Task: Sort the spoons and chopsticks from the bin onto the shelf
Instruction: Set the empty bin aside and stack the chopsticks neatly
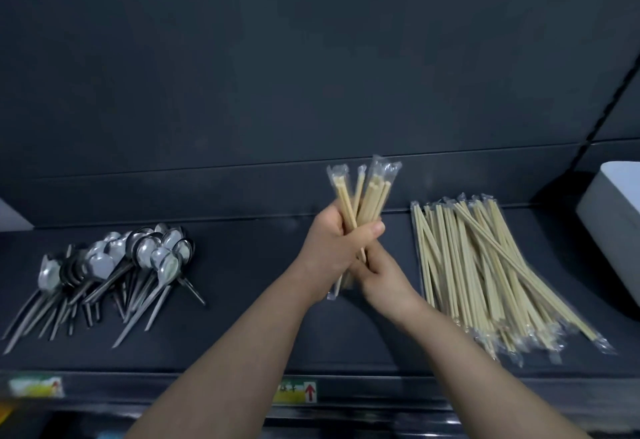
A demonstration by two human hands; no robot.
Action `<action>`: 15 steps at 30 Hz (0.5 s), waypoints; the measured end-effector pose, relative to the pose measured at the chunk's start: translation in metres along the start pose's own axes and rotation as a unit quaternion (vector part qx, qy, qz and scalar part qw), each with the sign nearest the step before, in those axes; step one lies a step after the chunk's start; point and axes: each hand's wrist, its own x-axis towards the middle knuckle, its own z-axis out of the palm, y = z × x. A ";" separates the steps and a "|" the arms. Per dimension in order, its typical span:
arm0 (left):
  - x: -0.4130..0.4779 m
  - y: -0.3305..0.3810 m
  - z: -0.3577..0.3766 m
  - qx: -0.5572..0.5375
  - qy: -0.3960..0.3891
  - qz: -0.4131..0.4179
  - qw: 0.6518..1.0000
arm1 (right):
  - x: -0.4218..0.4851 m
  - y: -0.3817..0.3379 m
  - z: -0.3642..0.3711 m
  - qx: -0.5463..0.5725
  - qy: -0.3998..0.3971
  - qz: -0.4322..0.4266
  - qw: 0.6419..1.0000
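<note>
Together, both hands gripped one small bundle of wrapped chopsticks (367, 196) above the dark shelf (249, 317). The left hand (334, 248) was curled round the middle of the bundle, its thumb lying across the front of the sticks. The right hand (384, 277), just below and touching it, closed its fingers round the lower ends. The bundle stood nearly upright, its clear wrapper tips fanning out above the left hand. Just right of the right hand, a large pile of wrapped chopsticks (485, 276) lay flat on the shelf. Well to the left of the left hand lay a heap of metal spoons (114, 265), handles toward the person. Farther right, beyond the pile, sat a white box (616, 224). Below the forearms, a label with a red arrow (310, 392) was stuck on the shelf's front edge.
</note>
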 end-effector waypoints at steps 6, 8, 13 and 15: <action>0.006 0.001 -0.003 -0.006 0.024 -0.010 1.000 | -0.002 0.004 0.007 -0.001 -0.011 0.053 0.999; 0.004 0.002 -0.005 -0.007 0.027 -0.008 1.000 | 0.000 0.007 0.007 -0.071 0.006 0.043 0.996; 0.003 -0.008 -0.044 -0.197 0.162 -0.033 0.966 | 0.012 0.003 -0.003 -0.433 0.048 0.044 0.899; 0.000 -0.027 -0.066 -0.196 0.238 -0.103 0.946 | 0.013 0.006 0.000 -0.502 0.016 0.070 0.862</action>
